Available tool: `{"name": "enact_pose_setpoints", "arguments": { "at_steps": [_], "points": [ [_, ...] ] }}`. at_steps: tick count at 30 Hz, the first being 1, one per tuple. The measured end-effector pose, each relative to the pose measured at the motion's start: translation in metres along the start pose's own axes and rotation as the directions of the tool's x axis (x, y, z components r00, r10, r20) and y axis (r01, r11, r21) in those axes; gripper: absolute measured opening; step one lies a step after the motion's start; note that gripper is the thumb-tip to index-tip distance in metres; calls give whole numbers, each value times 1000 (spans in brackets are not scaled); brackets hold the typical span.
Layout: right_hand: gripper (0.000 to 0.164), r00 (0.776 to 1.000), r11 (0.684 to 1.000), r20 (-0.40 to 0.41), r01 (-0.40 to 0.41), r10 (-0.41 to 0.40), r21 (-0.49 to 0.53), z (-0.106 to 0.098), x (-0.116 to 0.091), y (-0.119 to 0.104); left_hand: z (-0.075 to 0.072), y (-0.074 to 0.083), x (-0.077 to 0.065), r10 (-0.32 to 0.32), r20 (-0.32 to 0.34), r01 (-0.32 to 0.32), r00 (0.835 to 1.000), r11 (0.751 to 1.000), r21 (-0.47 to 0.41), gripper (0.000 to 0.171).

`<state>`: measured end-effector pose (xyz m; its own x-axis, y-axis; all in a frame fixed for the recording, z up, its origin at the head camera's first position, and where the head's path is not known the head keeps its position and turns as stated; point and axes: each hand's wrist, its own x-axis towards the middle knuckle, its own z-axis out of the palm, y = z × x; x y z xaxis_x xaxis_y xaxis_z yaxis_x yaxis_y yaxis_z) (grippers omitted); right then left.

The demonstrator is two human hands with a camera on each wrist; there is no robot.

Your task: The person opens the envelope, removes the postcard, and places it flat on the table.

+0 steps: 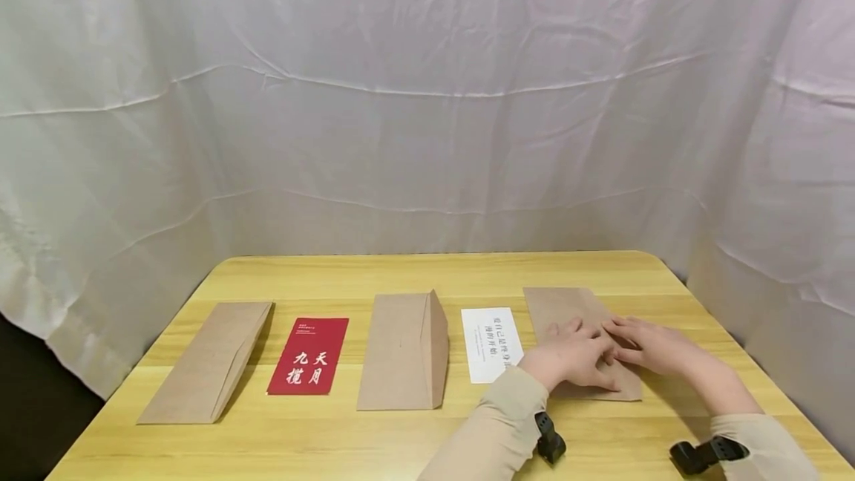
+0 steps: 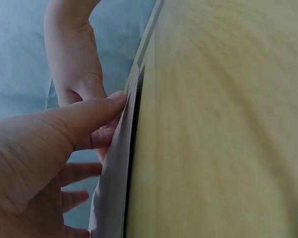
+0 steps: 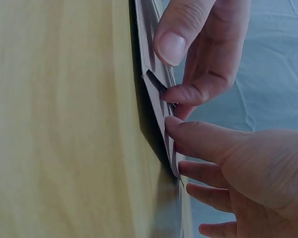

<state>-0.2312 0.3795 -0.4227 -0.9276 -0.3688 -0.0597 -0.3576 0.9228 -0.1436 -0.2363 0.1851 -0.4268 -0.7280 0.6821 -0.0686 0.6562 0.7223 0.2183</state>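
Note:
A brown paper envelope [image 1: 554, 306] lies at the right of the table, under both hands. My left hand [image 1: 574, 355] rests on its face with spread fingers. In the right wrist view, the left index fingertip [image 3: 181, 94] is at the envelope's opening, beside the flap. From the right, my right hand [image 1: 657, 347] pinches the flap edge between thumb and index finger, its other fingers loosely spread. Close to the left wrist lies a white card [image 1: 487, 344] with dark printed characters, partly covered by the left hand.
A second brown envelope [image 1: 397, 351] stands mid-table with its flap raised at the right. Left of it lies a red card [image 1: 309, 356] with white characters, then a third brown envelope [image 1: 200, 362]. Pale curtains [image 1: 427, 132] surround the wooden table [image 1: 300, 444].

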Motion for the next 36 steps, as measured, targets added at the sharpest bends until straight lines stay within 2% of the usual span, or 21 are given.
{"name": "enact_pose_setpoints", "arguments": {
  "at_steps": [7, 15, 21, 25, 31, 36],
  "points": [
    [59, 1000, 1000, -14, 5, -5, -16, 2, 3, 2, -2, 0, 1, 19, 2, -19, 1000, 1000, -14, 27],
    [60, 1000, 1000, -10, 5, -5, -4, 3, 1, 1, -4, 2, -3, 28, -18, -27, 999, 998, 61, 30],
    [63, 1000, 1000, 6, -18, 18, 11, 0, 0, 0, -6, 5, -7, 52, -27, -47, 998, 986, 158, 50],
    [63, 1000, 1000, 16, -25, 24, 17, -1, -1, -1, -7, 4, -9, 66, -9, -64, 998, 981, 183, 61],
    [62, 1000, 1000, 15, -27, 27, 10, -1, -1, -1, -12, 1, -12, 71, 15, -73, 997, 982, 176, 70],
    [63, 1000, 1000, 10, -28, 28, 6, -1, 0, -2, -14, -2, -14, 87, 10, -88, 996, 987, 137, 70]
  ]
}}
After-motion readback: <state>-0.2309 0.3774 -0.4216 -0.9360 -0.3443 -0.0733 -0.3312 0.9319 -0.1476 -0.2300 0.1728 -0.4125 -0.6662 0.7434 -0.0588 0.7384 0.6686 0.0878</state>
